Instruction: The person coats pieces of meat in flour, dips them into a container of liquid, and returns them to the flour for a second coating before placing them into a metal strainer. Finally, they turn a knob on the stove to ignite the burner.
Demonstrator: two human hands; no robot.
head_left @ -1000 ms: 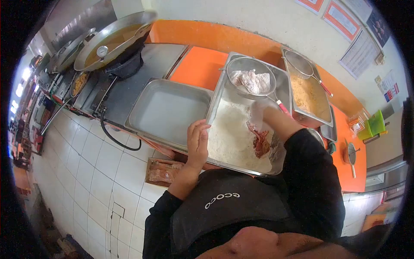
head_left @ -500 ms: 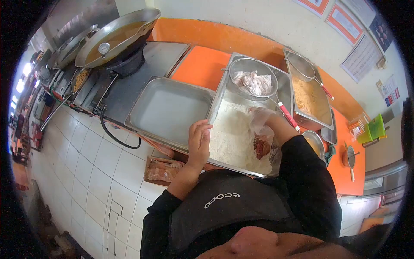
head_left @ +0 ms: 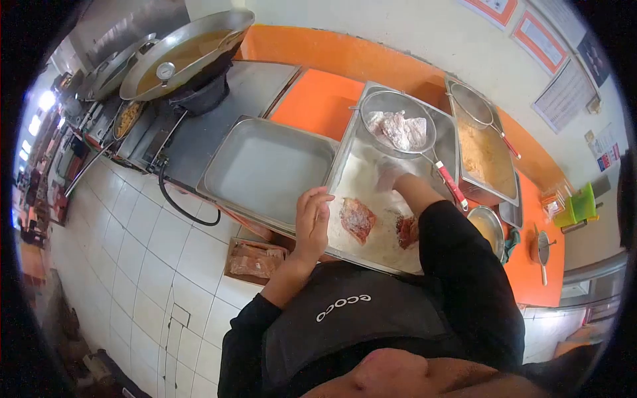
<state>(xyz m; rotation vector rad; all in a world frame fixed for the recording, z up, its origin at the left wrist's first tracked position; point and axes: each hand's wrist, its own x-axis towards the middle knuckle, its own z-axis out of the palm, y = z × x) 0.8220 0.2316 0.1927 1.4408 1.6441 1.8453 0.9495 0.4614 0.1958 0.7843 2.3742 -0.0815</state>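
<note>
My left hand (head_left: 313, 222) rests on the near left rim of a deep steel tray of flour (head_left: 358, 162), its fingers extended and holding nothing. In the flour, beside that hand, lies a reddish piece of meat (head_left: 358, 220) dusted white. A second, darker red piece (head_left: 407, 232) sits to the right, partly under my right forearm. My right hand (head_left: 390, 175), in a clear plastic glove, is in the flour below a sieve; its fingers are blurred and partly hidden. Several floured pieces (head_left: 398, 130) are in the sieve (head_left: 432, 140), which has a red handle.
An empty-looking steel tray (head_left: 265, 162) stands left of the flour. Farther left is a large wok of oil (head_left: 179, 63) with a thermometer. On the right are a crumb tray (head_left: 488, 156) with a sieve, a bowl of liquid (head_left: 488, 225) and a green container (head_left: 576, 207).
A dusted meat piece now shows in the flour near my left hand, where none lay before. My right hand has shifted left relative to the tray. The view has moved slightly.
</note>
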